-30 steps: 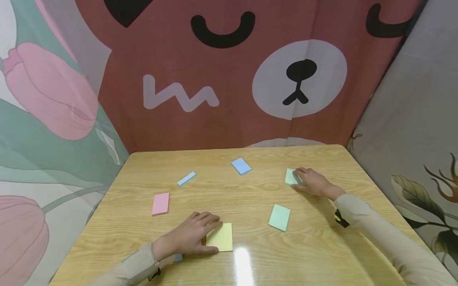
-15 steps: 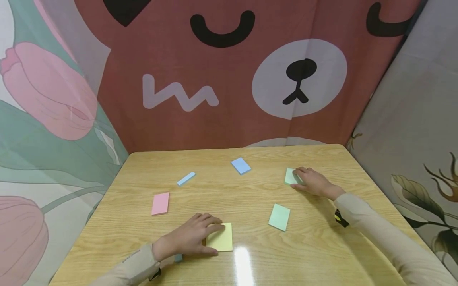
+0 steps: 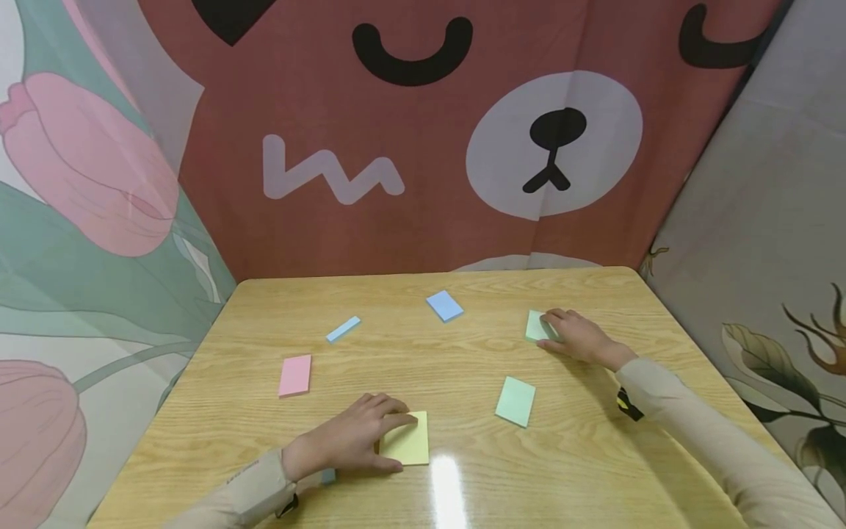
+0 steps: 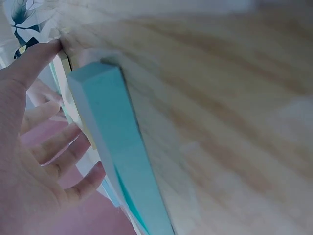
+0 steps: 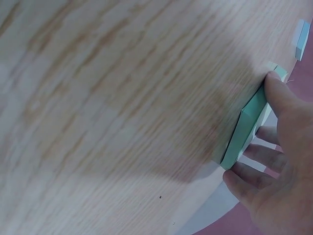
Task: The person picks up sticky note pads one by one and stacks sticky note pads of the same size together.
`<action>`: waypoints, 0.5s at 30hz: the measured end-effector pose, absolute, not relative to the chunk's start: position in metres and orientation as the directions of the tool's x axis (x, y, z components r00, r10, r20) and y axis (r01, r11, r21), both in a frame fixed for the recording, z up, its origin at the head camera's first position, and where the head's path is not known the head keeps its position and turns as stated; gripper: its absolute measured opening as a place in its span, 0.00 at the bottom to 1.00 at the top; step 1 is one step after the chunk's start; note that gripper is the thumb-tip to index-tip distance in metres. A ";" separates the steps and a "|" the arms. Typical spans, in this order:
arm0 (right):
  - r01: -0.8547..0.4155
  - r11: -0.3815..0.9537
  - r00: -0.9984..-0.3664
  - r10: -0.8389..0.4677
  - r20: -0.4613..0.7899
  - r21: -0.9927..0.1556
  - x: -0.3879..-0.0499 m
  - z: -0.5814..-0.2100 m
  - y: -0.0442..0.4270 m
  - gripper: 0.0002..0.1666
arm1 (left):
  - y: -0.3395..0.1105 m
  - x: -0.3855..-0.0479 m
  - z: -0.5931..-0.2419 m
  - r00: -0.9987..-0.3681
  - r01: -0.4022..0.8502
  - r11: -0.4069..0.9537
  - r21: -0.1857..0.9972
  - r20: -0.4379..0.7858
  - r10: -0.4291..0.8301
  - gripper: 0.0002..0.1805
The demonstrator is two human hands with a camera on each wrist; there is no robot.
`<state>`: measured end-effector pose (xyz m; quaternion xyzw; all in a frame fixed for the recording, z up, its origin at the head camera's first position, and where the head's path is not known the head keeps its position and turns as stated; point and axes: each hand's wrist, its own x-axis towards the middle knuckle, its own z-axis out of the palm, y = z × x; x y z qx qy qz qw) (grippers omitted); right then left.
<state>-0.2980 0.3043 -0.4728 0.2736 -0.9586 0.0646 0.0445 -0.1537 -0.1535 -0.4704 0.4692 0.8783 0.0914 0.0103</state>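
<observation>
My left hand (image 3: 360, 433) lies over the left part of a square yellow sticky note pad (image 3: 413, 444). Its thumb meets the near edge and the fingers curve over the far side. At the back right, my right hand (image 3: 578, 338) holds a light green sticky note pad (image 3: 534, 325), thumb on the near side and fingers on the far side. That pad's green edge (image 5: 242, 129) shows between thumb and little finger in the right wrist view. Partly hidden under the left wrist is a small blue-green pad (image 3: 328, 476), seen close up as a teal block (image 4: 115, 127) in the left wrist view.
On the wooden table (image 3: 410, 367) lie a pink pad (image 3: 294, 375), a narrow light blue pad (image 3: 343, 329), a blue pad (image 3: 445, 306) and another green pad (image 3: 515, 401) between the hands. A printed curtain (image 3: 423, 235) rises behind the table's far edge.
My left index finger has shifted slightly to the right over the yellow pad. The right hand and all the pads stay in place; the head view has tilted a little.
</observation>
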 end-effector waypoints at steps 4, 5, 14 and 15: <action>-0.533 0.839 -0.844 -0.521 0.127 -0.105 -0.298 -0.473 0.305 0.35 | -0.153 -0.153 -0.470 -0.564 0.817 0.547 0.185 0.060 0.823 0.39; -0.533 0.839 -0.844 -0.521 0.128 -0.105 -0.299 -0.473 0.305 0.35 | -0.153 -0.153 -0.470 -0.566 0.815 0.548 0.190 0.058 0.822 0.39; -0.529 0.841 -0.848 -0.517 0.121 -0.114 -0.300 -0.474 0.306 0.36 | -0.153 -0.152 -0.467 -0.566 0.812 0.544 0.211 0.061 0.822 0.39; -0.529 0.841 -0.847 -0.517 0.122 -0.114 -0.300 -0.474 0.306 0.36 | -0.153 -0.152 -0.467 -0.565 0.813 0.543 0.208 0.063 0.822 0.40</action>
